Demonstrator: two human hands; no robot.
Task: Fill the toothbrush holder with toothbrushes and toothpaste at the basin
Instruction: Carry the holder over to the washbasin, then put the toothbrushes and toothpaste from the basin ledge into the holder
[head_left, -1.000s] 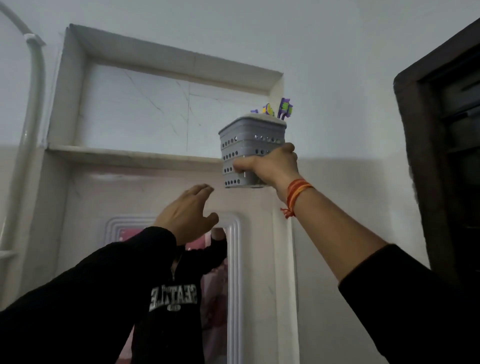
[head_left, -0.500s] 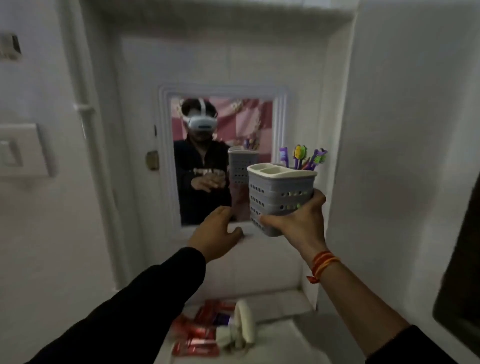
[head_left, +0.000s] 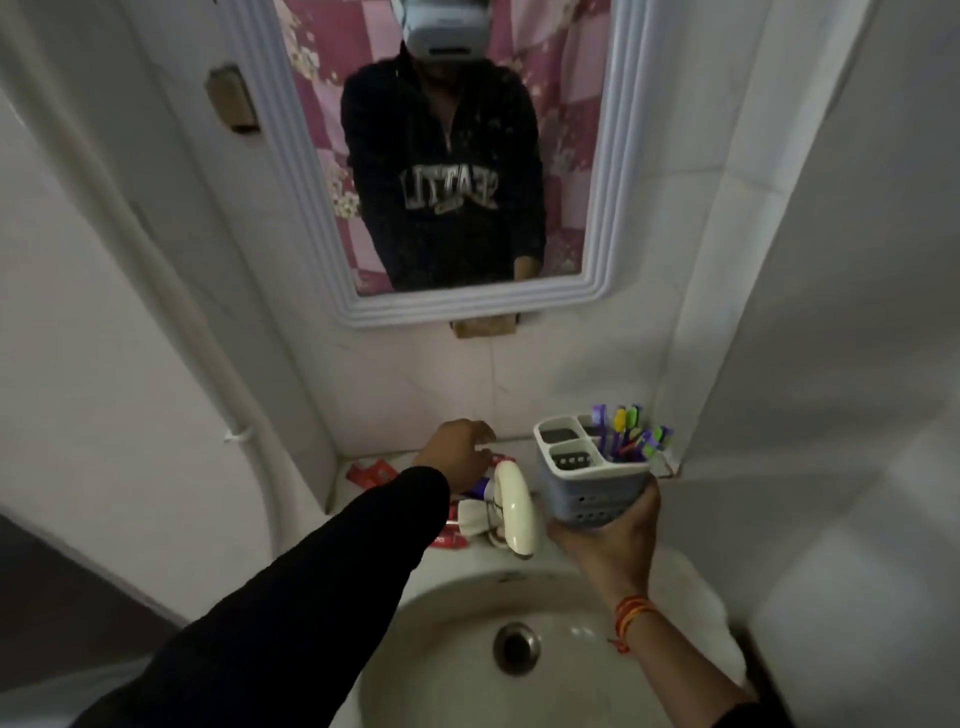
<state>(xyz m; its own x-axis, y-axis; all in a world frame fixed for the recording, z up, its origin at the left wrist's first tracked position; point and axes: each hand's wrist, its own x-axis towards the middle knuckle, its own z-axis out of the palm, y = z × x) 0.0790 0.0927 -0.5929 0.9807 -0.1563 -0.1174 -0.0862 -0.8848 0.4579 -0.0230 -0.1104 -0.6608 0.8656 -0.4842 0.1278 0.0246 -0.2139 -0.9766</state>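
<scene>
My right hand (head_left: 610, 535) grips the grey perforated toothbrush holder (head_left: 589, 488) from below, upright above the basin's back edge. Several coloured toothbrushes (head_left: 631, 434) stand in its far right compartment; the two nearer compartments look empty. My left hand (head_left: 457, 460) reaches down over the red toothpaste tubes (head_left: 371, 474) lying on the ledge behind the tap. Its fingers are curled downward over a tube, but I cannot see whether they grip it. Another red tube (head_left: 449, 538) lies by the tap's base, partly under my sleeve.
A cream tap (head_left: 514, 512) stands between my two hands. The white basin (head_left: 447, 691) with its drain (head_left: 516, 648) is below. A framed mirror (head_left: 602, 249) hangs on the tiled wall above, showing a person in a dark sweatshirt. A white pipe (head_left: 171, 312) runs down on the left.
My view has tilted from the high shelf down to the basin. My right hand lowered the holder to ledge level, and my left hand dropped from mid-air onto the toothpaste tubes.
</scene>
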